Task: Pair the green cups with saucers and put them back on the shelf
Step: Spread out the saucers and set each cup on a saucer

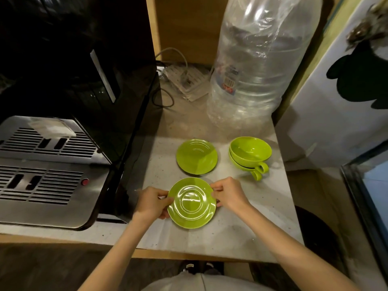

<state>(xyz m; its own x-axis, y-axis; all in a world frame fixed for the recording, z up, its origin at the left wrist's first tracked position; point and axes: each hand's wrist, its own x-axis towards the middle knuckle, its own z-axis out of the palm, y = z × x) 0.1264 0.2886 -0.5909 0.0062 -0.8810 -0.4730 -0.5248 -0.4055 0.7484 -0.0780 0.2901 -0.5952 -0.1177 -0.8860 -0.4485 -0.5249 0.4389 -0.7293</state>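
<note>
A green saucer (192, 203) lies near the front of the pale shelf top (241, 232). My left hand (152, 203) grips its left rim and my right hand (230, 193) pinches its right rim. A second green saucer (196, 156) rests flat behind it, untouched. To the right, two green cups (249, 153) sit nested one inside the other, their handles pointing toward the front right.
A black and steel coffee machine (48, 164) fills the left side. A large clear water bottle (256, 66) wrapped in plastic stands at the back, next to a white power strip (186, 80) with cables. A white panel (340, 106) borders the right edge.
</note>
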